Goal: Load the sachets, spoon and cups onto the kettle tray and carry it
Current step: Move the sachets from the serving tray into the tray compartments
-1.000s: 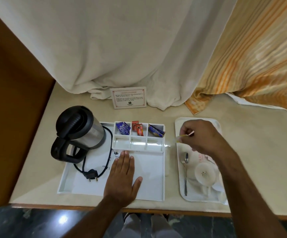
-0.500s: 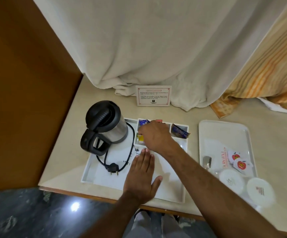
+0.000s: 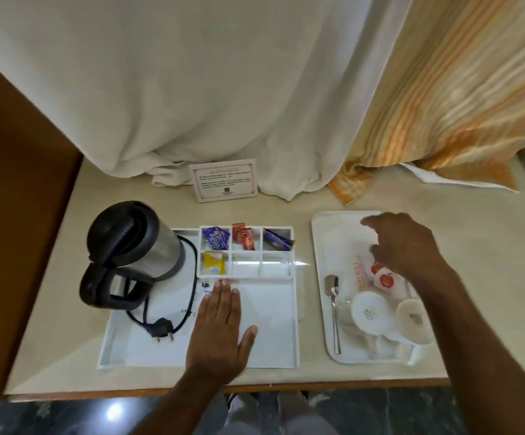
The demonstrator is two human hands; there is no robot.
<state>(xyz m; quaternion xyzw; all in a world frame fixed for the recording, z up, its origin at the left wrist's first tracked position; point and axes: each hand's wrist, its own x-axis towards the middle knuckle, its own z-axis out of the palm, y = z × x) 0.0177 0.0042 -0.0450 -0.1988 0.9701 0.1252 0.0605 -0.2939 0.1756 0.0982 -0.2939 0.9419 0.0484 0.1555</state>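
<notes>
Our right hand (image 3: 402,246) is back over the side tray (image 3: 320,233), having just left a yellow sachet (image 3: 213,263) in the front-left compartment of the organiser (image 3: 247,276) on the kettle tray (image 3: 273,356). Half a second ago that hand was reaching into those compartments; now the yellow packet lies there alone in its slot. One more sachet is loaded, and we judge the next pick is under way.

The right fingers hang loosely curled and spread above the red-and-white sachets (image 3: 383,279); we cannot tell whether they touch one, and nothing is clearly held. Our left hand (image 3: 220,328) lies flat and open on the kettle tray, steadying it, just in front of the organiser.

Waiting on the side tray are the spoon (image 3: 331,290) and the two upturned cups (image 3: 368,313), near its front.

As for writing: the blue sachet (image 3: 215,240) carries white lettering we cannot make out. The card (image 3: 224,180) by the curtain (image 3: 192,89) has printed lines, too small to read. Beside the kettle (image 3: 135,243), the plug (image 3: 162,329) lies loose.
</notes>
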